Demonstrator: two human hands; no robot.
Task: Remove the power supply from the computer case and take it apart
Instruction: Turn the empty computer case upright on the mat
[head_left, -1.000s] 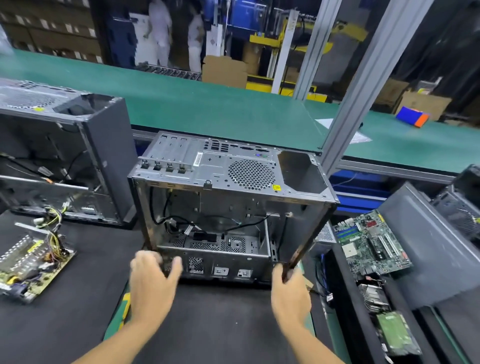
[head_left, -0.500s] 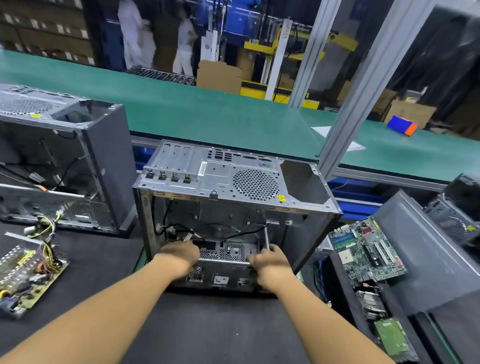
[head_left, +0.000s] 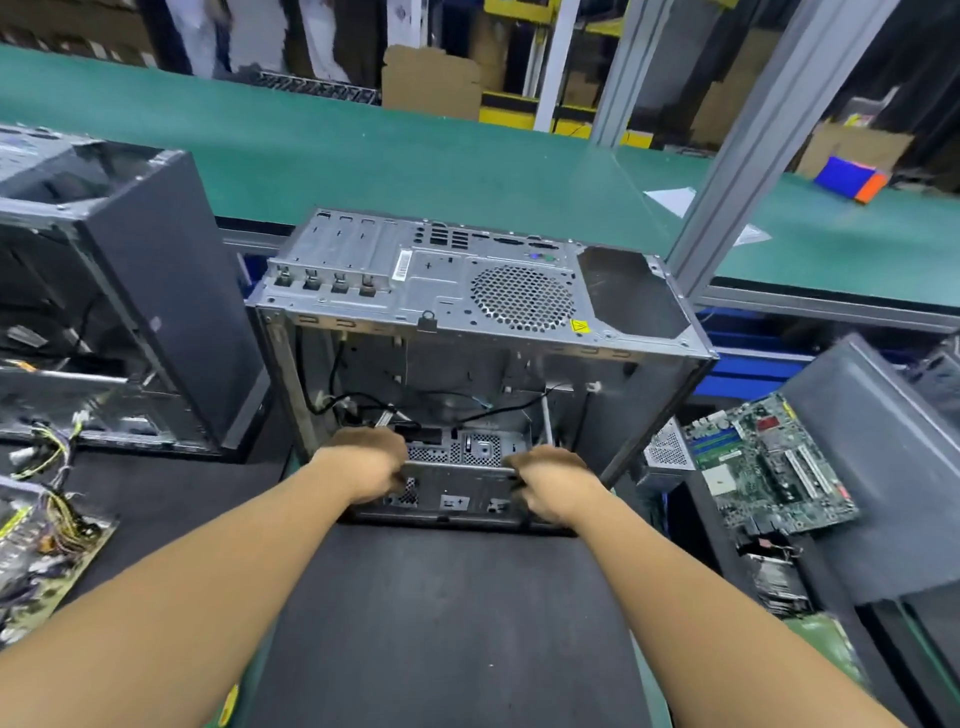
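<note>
Gripping with both hands: left hand (head_left: 363, 462) and right hand (head_left: 553, 483) each have fingers curled over the top rail of the grey perforated sheet-metal cage (head_left: 457, 488) low inside the silver-grey steel computer case (head_left: 395, 332), left hand at the cage's left end, right hand at its right end. Fingertips are hidden behind the rail. Case sits on the black bench mat (head_left: 441, 623), dead centre, just beyond the forearms. Orientation: rear I/O panel faces up, open side faces the camera, front end down on the mat. The rear panel's long axis runs left-right. On that panel: expansion-slot covers (head_left: 337, 254) at the left, round honeycomb fan grille (head_left: 522, 299) right of centre, big rectangular cut-out (head_left: 628, 296) at the right end showing the dark inner wall. Thin black cables (head_left: 498, 410) hang loose across the interior above the cage. Can't tell from this view whether a power supply is inside. Left of the case, well apart: a dark grey open tower case (head_left: 156, 291), and nearer, a bare circuit board with yellow and black wires (head_left: 47, 551) lying flat at the frame edge. Right: a green motherboard (head_left: 769, 467) tilted in a bin, next to a dark grey flat side panel (head_left: 872, 457). Behind everything, a green conveyor belt (head_left: 363, 156) with a slanted aluminium post (head_left: 769, 135).
</note>
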